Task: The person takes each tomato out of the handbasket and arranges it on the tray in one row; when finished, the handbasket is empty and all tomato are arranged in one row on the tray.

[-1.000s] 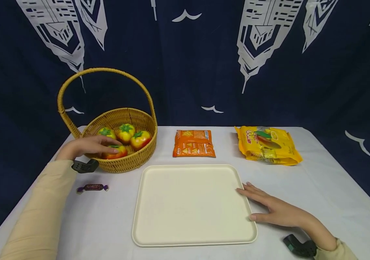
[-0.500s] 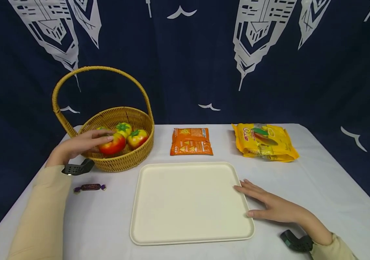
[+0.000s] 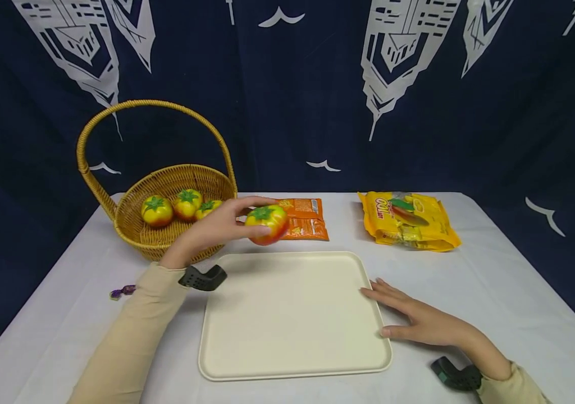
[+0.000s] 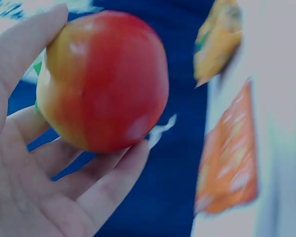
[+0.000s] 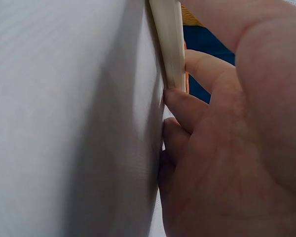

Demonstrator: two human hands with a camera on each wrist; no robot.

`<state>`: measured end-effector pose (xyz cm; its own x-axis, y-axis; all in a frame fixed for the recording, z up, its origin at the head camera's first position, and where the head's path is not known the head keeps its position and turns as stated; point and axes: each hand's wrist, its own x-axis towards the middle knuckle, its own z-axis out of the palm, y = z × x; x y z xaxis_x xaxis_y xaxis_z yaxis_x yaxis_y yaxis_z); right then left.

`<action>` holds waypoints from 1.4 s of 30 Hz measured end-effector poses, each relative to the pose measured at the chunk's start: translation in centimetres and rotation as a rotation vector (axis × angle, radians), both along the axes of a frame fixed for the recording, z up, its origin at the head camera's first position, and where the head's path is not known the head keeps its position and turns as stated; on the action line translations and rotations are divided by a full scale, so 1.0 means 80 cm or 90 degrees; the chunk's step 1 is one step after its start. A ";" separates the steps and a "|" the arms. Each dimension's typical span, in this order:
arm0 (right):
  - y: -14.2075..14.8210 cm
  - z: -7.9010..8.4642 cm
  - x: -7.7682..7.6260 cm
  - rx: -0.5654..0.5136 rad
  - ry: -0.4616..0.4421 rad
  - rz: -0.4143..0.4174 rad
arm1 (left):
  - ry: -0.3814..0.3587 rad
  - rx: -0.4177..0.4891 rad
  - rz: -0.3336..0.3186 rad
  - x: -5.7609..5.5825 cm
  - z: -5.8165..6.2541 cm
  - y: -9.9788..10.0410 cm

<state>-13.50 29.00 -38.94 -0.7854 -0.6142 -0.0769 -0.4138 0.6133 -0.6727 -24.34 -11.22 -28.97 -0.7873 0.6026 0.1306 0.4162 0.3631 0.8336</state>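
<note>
My left hand holds a red and yellow tomato with a green leafy top. Thumb and fingers curl round its sides, as the left wrist view shows, with the red underside of the tomato in plain sight. In the head view it hangs above the far rim of a cream tray and overlaps an orange snack packet. Relaxed and spread, my right hand rests at the tray's right edge. Its fingertips touch the tray's side in the right wrist view.
A wicker basket with a tall handle stands back left, holding several more tomatoes. At the back right lies a yellow snack bag. One wrapped candy is partly hidden by the left sleeve. A dark curtain hangs behind the white table.
My left hand has lifted the tomato out of the basket and carried it right, over the tray's far side. The left forearm now partly covers the candy. The right hand stays at the tray.
</note>
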 end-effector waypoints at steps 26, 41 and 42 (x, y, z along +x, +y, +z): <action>-0.001 0.003 0.001 0.008 0.009 0.001 | 0.097 -0.133 -0.163 -0.017 -0.093 0.185; 0.000 0.002 0.002 0.015 0.021 0.004 | 0.084 -0.119 -0.191 -0.014 -0.096 0.192; 0.000 0.002 0.002 0.015 0.020 0.004 | 0.080 -0.119 -0.192 -0.014 -0.094 0.190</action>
<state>-13.35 28.99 -38.75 -0.7836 -0.6177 -0.0666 -0.4385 0.6259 -0.6450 -25.42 4.00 -36.51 -0.5557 0.8274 0.0806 0.6222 0.3497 0.7004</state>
